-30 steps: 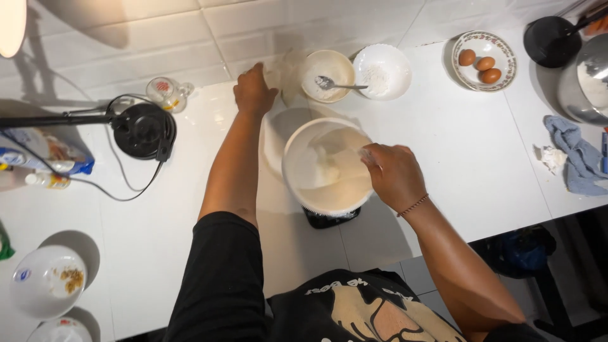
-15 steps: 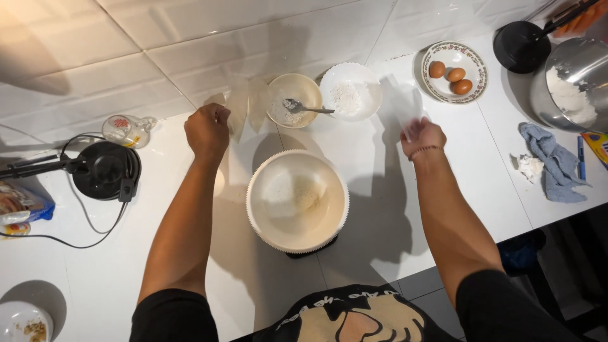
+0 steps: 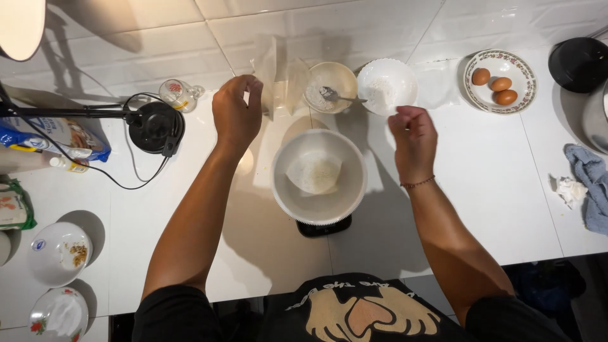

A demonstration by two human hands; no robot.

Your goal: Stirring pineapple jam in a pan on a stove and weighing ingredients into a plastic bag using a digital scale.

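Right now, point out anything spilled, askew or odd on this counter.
Nothing looks spilled. A crumpled tissue lies loose beside the blue cloth at the right edge, and the big white bowl overhangs the small black scale.

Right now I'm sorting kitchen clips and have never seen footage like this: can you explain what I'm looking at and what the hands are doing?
This is one view from a camera worn on a person's head, looking down at their own bare arms over a white tiled counter. The left hand touches a clear plastic bag; whether it grips it is unclear. The right hand hovers, loosely curled, holding nothing visible. Between them a large white bowl of white powder sits on a dark scale. Behind stand a beige bowl with a spoon, a small white bowl and a plate of three eggs.
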